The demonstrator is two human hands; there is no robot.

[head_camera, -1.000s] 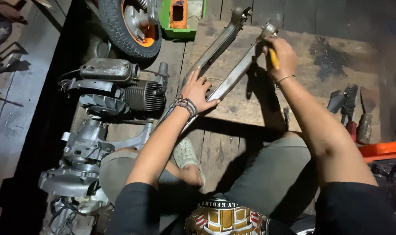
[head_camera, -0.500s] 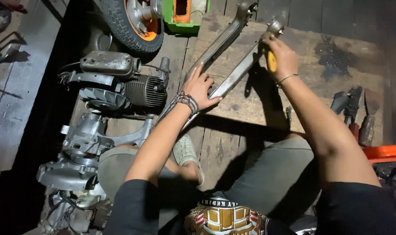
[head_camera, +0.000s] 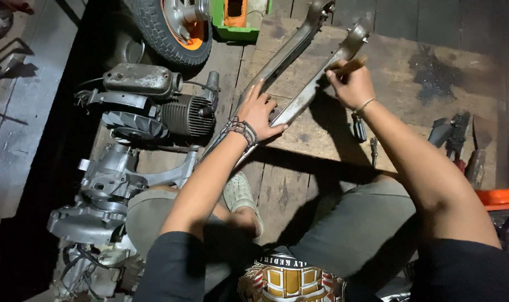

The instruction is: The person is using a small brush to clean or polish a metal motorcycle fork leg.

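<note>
A grey metal swing arm (head_camera: 299, 56) with two long legs lies across a wooden board (head_camera: 400, 89). My left hand (head_camera: 260, 112) presses down on its near end, fingers spread over both legs, a woven band on the wrist. My right hand (head_camera: 349, 84) is closed around a yellow-handled tool (head_camera: 350, 66) held against the far end of the right leg; the tool's tip is hidden.
A small engine (head_camera: 148, 106) and crankcase parts (head_camera: 97, 196) lie at left. A tyre with an orange rim (head_camera: 176, 25) and a green box (head_camera: 240, 17) sit at the top. Pliers and hand tools (head_camera: 456, 140) lie at right, an orange case (head_camera: 500, 197) by my knee.
The view has shifted slightly. My right hand with the tool has slid a little down along the right leg's end. My left hand stays pressed on the swing arm.
</note>
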